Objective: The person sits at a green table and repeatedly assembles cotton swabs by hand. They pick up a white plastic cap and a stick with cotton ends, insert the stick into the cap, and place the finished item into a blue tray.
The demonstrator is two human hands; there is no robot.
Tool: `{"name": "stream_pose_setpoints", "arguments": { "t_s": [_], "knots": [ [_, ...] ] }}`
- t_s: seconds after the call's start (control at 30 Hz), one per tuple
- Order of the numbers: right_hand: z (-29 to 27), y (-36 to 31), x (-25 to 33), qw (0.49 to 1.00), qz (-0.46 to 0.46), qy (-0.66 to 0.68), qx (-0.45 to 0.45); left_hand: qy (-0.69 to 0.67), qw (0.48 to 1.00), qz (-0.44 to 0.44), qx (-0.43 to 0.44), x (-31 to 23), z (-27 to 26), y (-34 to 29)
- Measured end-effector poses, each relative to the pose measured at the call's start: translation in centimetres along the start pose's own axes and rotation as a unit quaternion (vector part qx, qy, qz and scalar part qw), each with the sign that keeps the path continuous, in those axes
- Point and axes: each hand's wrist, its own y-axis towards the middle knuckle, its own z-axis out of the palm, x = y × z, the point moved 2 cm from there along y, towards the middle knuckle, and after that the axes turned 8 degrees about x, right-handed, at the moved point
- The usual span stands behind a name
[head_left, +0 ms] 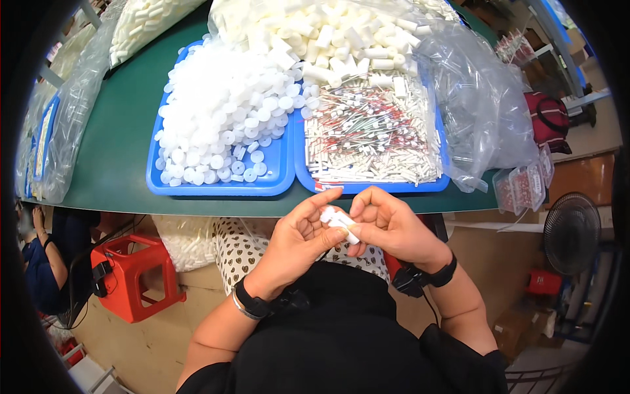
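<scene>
In front of the table edge, close to my body, both my hands meet around a small white plastic cylinder [342, 224]. My left hand [298, 238] pinches it from the left, the thumb pressed along its lower side. My right hand [395, 228] grips it from the right with thumb and curled fingers. The piece tilts, and its upper left end looks wider; whether that is a separate part I cannot tell. Beyond my hands are a blue tray [262, 190] of translucent white discs [223, 141] and another blue tray [387, 188] of thin white pieces and red and green wired parts [367, 118].
Cream-white foam-like cylinders [328, 33] are heaped behind the trays. Crumpled clear plastic bags [476, 98] lie at the right of the green table [118, 144]. A red stool [138, 276] stands on the floor at left, near another person [49, 262]. A fan [572, 233] is at right.
</scene>
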Motion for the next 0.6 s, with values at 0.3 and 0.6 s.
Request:
{"name": "stream_pose_setpoints", "arguments": {
  "t_s": [0.3, 0.6],
  "knots": [
    [-16.6, -3.3, 4.8, 0.46, -0.058, -0.795, -0.391, -0.122, 0.991, -0.021, 0.044, 0.9, -0.5, 0.2],
    [-19.8, -2.4, 4.1, 0.512, 0.002, -0.793, -0.33, 0.003, 0.998, -0.001, 0.057, 0.7, -0.5, -0.4]
  ]
}}
